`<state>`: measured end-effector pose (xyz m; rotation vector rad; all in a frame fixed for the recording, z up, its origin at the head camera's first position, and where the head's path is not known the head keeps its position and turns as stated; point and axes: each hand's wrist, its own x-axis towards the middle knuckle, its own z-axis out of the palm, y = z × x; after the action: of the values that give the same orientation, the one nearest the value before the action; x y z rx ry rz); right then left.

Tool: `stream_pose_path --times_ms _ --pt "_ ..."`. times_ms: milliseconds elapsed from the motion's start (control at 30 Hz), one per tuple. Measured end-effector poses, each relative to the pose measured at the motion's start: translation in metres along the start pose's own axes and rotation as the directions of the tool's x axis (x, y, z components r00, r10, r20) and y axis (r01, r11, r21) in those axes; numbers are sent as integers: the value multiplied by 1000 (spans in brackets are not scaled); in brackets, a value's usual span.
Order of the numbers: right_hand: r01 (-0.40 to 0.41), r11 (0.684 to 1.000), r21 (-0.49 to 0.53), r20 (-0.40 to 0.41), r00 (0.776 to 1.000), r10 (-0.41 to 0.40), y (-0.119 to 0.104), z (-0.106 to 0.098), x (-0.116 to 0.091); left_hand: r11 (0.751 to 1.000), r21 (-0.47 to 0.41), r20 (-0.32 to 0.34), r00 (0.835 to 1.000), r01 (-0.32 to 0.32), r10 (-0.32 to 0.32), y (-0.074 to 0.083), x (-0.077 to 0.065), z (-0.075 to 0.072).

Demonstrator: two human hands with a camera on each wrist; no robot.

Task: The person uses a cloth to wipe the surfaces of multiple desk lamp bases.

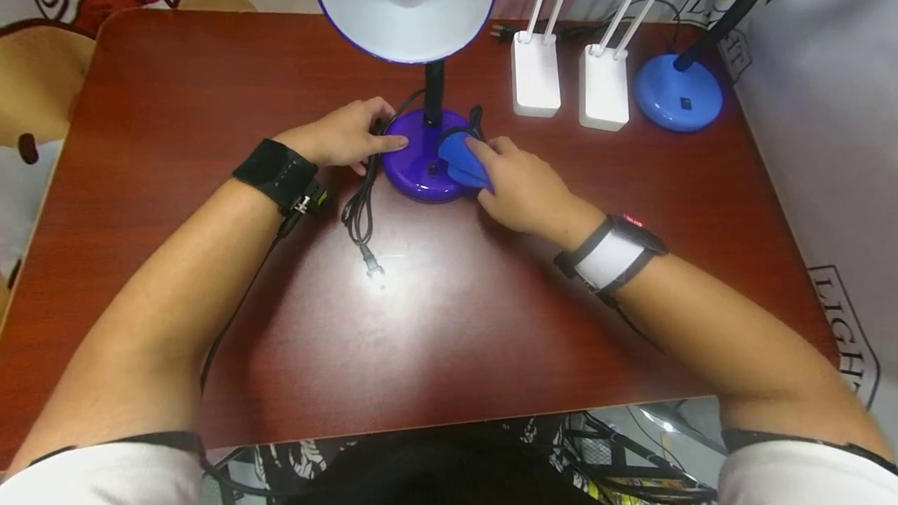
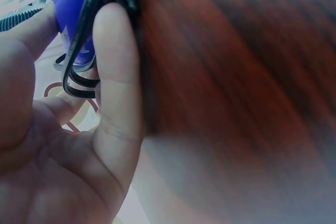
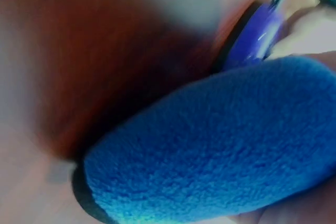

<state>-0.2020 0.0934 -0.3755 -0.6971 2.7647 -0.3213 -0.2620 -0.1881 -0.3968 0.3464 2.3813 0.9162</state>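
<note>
A desk lamp with a round purple base, black neck and wide shade, white inside, stands upright on the table. My left hand grips the left edge of its base, thumb on top and other fingers at the side, beside the bundled black cord. In the left wrist view the purple base shows between thumb and fingers. My right hand holds a folded blue cloth against the right part of the base. Up close in the right wrist view, the cloth looks fuzzy and hides most of the fingers.
Two white lamps, with one white base and another white base, stand at the back right. Beside them is a blue-based lamp near the side wall. The cord's plug lies on the reddish-brown table.
</note>
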Motion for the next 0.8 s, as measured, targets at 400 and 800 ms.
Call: stream_pose_path --times_ms 400,800 --pt "-13 1000 14 -56 998 13 9 -5 12 1000 17 -12 1000 1 -1 7 -1 -1" --pt "170 954 247 -250 962 -106 -20 -10 -27 967 226 -370 908 -117 196 20 -39 6"
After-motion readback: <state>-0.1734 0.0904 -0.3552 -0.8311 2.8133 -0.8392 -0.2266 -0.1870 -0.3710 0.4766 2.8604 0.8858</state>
